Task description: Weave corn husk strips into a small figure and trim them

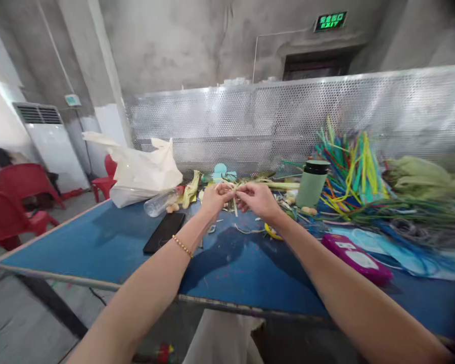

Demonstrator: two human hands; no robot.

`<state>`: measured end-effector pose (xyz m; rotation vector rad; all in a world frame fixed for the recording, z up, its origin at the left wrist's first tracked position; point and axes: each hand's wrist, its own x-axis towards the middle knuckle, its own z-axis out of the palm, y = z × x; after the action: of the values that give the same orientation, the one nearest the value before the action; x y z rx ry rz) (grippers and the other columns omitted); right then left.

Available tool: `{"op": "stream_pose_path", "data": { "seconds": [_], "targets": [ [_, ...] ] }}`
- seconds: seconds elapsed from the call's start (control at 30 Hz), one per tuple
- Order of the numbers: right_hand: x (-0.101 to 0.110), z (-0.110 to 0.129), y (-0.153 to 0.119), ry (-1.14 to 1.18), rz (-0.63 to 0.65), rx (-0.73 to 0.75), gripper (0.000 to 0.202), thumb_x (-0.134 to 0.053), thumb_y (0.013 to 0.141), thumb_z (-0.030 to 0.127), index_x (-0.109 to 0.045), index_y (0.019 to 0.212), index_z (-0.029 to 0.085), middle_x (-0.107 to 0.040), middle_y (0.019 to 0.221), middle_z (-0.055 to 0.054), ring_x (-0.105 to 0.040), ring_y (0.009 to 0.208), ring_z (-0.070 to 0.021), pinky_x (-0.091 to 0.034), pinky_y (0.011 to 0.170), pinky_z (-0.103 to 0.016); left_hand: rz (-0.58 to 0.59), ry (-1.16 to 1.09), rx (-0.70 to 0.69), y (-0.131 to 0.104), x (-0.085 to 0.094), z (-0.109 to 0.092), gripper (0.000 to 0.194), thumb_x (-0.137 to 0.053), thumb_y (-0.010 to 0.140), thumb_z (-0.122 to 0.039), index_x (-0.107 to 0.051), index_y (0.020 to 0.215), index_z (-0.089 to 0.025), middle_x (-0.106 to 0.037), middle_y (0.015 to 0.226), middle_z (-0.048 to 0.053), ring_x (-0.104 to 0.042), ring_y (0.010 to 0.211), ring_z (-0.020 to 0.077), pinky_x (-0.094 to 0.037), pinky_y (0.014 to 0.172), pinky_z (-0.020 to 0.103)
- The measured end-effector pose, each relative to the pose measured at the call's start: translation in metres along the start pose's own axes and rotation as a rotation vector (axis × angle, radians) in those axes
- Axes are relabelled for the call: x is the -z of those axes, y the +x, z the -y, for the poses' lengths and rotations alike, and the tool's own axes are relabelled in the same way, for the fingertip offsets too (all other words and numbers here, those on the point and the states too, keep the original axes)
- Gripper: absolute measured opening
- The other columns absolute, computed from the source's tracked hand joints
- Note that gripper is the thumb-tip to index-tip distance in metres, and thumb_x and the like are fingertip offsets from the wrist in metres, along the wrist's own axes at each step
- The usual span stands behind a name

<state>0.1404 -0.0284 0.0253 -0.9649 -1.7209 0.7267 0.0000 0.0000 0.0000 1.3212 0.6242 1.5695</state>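
Note:
Over the middle of the blue table (91, 242), my left hand (215, 196) and my right hand (258, 198) meet with fingertips pinched together. Between them are pale, straw-like strips (235, 208), one end hanging below the fingers. My fingers cover most of what they hold, and the finer detail is blurred. Behind both hands lies a heap of dry, greenish plant stalks (280, 185). Near my left wrist is a black phone (164, 232). A yellow ring-shaped item (272, 231) lies by my right forearm.
To the left stand a white plastic bag (144, 169) and a clear bottle (160, 203) on its side. Rightward are a green tumbler (313, 184), colourful strips (358, 167), a magenta case (356, 259) and light-blue sheets (405, 253). A perforated metal screen (227, 119) rises behind.

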Motion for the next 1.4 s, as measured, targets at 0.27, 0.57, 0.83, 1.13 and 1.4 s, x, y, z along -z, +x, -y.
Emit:
{"op": "stream_pose_path", "data": {
  "seconds": [0.27, 0.57, 0.83, 1.13, 1.4],
  "targets": [
    [0.011, -0.002, 0.001, -0.101, -0.042, 0.06, 0.011, -0.06, 0.073, 0.028, -0.06, 0.074, 0.017, -0.067, 0.062, -0.004, -0.053, 0.045, -0.0112, -0.043, 0.04, -0.022, 0.087, -0.062, 0.08, -0.007, -0.007, -0.009, 0.035, -0.089, 0.048, -0.022, -0.063, 0.069, -0.011, -0.065, 0.067, 0.002, -0.058, 0.06, 0.0108, -0.047, 0.065, 0.028],
    [0.015, 0.006, 0.0, -0.054, -0.033, 0.08, 0.022, -0.064, 0.07, 0.036, -0.065, 0.075, 0.014, -0.064, 0.056, -0.002, -0.04, 0.041, -0.0077, -0.03, 0.04, -0.022, 0.092, -0.155, 0.17, -0.009, -0.008, -0.015, 0.039, -0.091, 0.046, -0.018, -0.069, 0.076, -0.008, -0.068, 0.069, 0.003, -0.062, 0.056, 0.0119, -0.048, 0.06, 0.027],
    [0.017, 0.007, 0.0, -0.023, -0.035, 0.119, 0.022, -0.066, 0.072, 0.034, -0.069, 0.072, 0.013, -0.055, 0.049, 0.001, -0.044, 0.046, -0.0085, -0.032, 0.045, -0.022, 0.093, -0.156, 0.191, -0.008, -0.007, -0.016, 0.034, -0.09, 0.049, -0.018, -0.07, 0.075, -0.008, -0.068, 0.065, 0.005, -0.062, 0.054, 0.0137, -0.047, 0.055, 0.026],
    [0.017, -0.003, 0.004, -0.124, -0.055, 0.143, 0.024, -0.064, 0.072, 0.036, -0.07, 0.075, 0.013, -0.064, 0.057, -0.002, -0.046, 0.047, -0.0102, -0.033, 0.046, -0.023, 0.165, -0.104, 0.157, -0.008, -0.006, -0.015, 0.035, -0.09, 0.052, -0.025, -0.07, 0.075, -0.009, -0.067, 0.067, 0.004, -0.061, 0.058, 0.0121, -0.048, 0.062, 0.028],
    [0.015, 0.001, 0.002, -0.252, -0.047, 0.144, 0.018, -0.057, 0.076, 0.031, -0.065, 0.074, 0.015, -0.063, 0.054, -0.002, -0.05, 0.044, -0.0116, -0.038, 0.046, -0.024, 0.146, -0.012, 0.065, -0.007, -0.002, -0.009, 0.031, -0.086, 0.059, -0.034, -0.068, 0.069, -0.011, -0.065, 0.065, 0.003, -0.057, 0.057, 0.0112, -0.045, 0.06, 0.027]
  ]
}}
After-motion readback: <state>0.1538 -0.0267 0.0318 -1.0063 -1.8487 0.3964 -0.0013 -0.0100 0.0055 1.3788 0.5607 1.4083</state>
